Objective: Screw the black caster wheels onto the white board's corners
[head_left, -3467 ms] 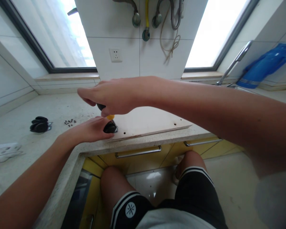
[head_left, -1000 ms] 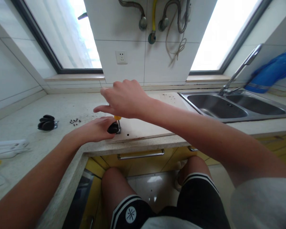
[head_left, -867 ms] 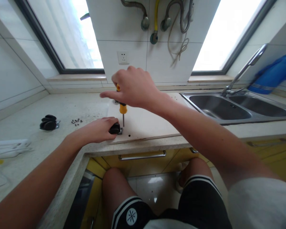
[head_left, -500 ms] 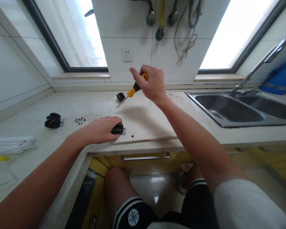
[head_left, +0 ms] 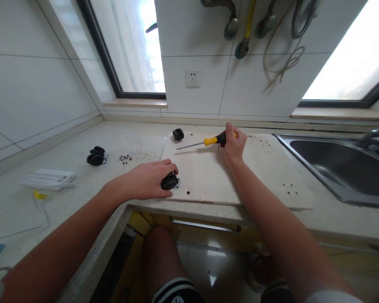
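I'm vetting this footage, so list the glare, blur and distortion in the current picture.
Head view: left window and right window overexposed, their frames slanting as if wide-angle; head view: bright reflections on the glossy floor; head view: faucet soft at the edge, screwdriver in the right hand fairly crisp.

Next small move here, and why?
Probably take one of the loose screws: the left hand grips the caster at the near-left corner of the board, while the right hand holds the screwdriver with its tip away from the caster's plate. Whether that plate is already fastened, I can't tell.
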`<state>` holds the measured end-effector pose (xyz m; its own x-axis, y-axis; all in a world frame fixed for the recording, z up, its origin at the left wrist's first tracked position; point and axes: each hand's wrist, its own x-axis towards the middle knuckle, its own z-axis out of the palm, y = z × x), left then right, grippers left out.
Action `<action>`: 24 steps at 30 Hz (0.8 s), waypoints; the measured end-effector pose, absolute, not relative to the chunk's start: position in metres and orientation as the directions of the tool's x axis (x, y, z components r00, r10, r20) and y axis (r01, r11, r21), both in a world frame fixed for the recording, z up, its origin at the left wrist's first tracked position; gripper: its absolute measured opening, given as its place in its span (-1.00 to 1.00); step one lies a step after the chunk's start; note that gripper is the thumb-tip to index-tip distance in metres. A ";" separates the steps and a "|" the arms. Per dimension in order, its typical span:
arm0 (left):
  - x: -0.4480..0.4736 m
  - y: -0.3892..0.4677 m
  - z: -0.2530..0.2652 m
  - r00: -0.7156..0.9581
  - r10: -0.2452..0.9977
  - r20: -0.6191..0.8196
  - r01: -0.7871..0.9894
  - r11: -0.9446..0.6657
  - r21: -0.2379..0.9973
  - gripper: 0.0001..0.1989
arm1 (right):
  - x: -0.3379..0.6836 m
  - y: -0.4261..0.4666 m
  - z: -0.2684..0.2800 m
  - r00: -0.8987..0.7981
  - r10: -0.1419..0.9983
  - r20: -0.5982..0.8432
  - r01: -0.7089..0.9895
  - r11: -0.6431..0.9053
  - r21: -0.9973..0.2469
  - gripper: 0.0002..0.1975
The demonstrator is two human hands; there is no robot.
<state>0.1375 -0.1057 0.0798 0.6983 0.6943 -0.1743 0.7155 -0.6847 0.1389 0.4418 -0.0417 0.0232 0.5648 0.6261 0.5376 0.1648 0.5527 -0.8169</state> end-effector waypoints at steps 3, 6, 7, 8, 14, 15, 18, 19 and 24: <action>0.140 -0.112 0.081 0.698 0.694 -0.175 0.715 -0.687 0.129 -0.44 | 0.441 -0.041 0.024 0.578 0.624 0.526 0.154 0.550 -0.821 -0.33; 0.141 -0.117 0.086 0.707 0.688 -0.166 0.707 -0.690 0.154 -0.37 | 0.440 -0.041 0.025 0.588 0.620 0.520 0.149 0.548 -0.823 -0.32; 0.139 -0.116 0.089 0.709 0.687 -0.163 0.706 -0.684 0.186 -0.32 | 0.440 -0.042 0.025 0.590 0.619 0.519 0.148 0.549 -0.822 -0.32; 0.136 -0.113 0.093 0.710 0.685 -0.163 0.702 -0.672 0.234 -0.27 | 0.440 -0.042 0.025 0.592 0.617 0.518 0.146 0.549 -0.823 -0.31; 0.070 -0.043 0.095 0.403 0.914 0.044 0.852 -0.392 0.347 -0.46 | 0.442 -0.040 0.023 0.620 0.597 0.510 0.130 0.563 -0.816 -0.33; 0.054 -0.029 0.088 0.279 0.956 0.091 0.920 -0.293 0.259 -0.53 | 0.442 -0.039 0.023 0.626 0.595 0.505 0.125 0.562 -0.817 -0.33; 0.013 0.002 0.062 0.026 0.995 0.096 0.997 -0.032 0.066 -0.66 | 0.443 -0.036 0.023 0.640 0.593 0.489 0.112 0.557 -0.823 -0.32; 0.003 0.008 0.053 -0.006 0.997 0.071 0.999 0.002 0.054 -0.68 | 0.443 -0.036 0.023 0.642 0.593 0.486 0.110 0.556 -0.824 -0.31; -0.011 0.013 0.026 -0.016 0.999 0.037 0.996 0.013 0.084 -0.65 | 0.443 -0.035 0.022 0.649 0.587 0.484 0.111 0.557 -0.823 -0.31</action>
